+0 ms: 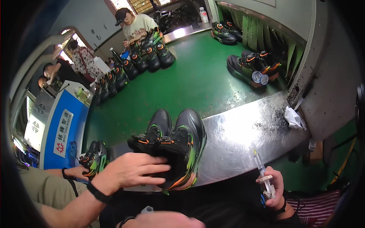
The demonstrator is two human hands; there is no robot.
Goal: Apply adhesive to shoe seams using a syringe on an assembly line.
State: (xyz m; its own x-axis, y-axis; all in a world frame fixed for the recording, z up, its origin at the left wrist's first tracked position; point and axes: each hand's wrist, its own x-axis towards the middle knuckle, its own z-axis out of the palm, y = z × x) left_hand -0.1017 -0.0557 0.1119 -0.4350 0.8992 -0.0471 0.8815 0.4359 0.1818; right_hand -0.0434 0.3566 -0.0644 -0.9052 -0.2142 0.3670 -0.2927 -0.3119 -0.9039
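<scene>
My right hand (276,186), at the right, is closed around a clear syringe (260,164) with a thin yellowish tip pointing up and away. Along the lower edge my left hand (167,220) is blurred and cut off, so its fingers cannot be made out. A pair of black high-top sneakers (190,129) with green and orange trim stands at the table's near edge, toes pointing away. Against the ankle part of this pair rests a co-worker's hand (133,169), reaching in from the left. A further hand (80,172) at the left holds another such sneaker (94,157).
The green table (182,83) has a bare metal near edge (235,133). Several sneakers (131,68) line its far left side; more sneakers (247,68) stand by a green-flapped opening (262,34) at right. A crumpled white tissue (293,117) lies near the right wall. A person (138,26) works opposite.
</scene>
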